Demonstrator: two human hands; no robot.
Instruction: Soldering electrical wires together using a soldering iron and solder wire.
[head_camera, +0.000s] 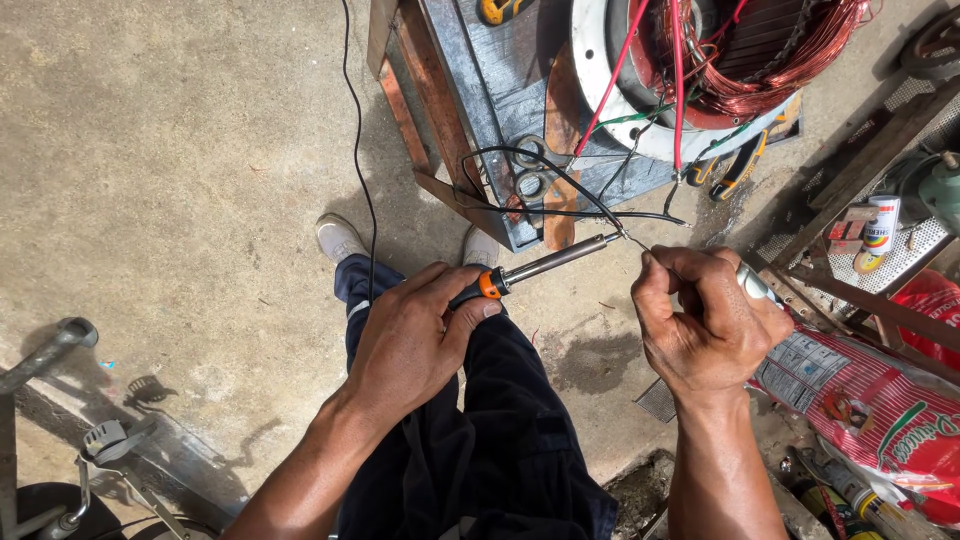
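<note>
Left hand (415, 340) gripping a soldering iron (545, 265) at frame centre, right hand (705, 325) pinching thin solder wire (634, 240) below the copper-wound motor stator (740, 60).

Sunlit, stained concrete floor (180, 150)

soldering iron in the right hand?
No, the left hand grips the soldering iron; the right hand pinches thin solder wire.

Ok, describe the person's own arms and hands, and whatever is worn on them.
Both the left hand and the right hand are bare: no gloves, rings or watch show. Both forearms are uncovered to the bottom edge of the picture, with no sleeve in view. The fingers have short nails. Dark navy work trousers cover the legs below.
</note>
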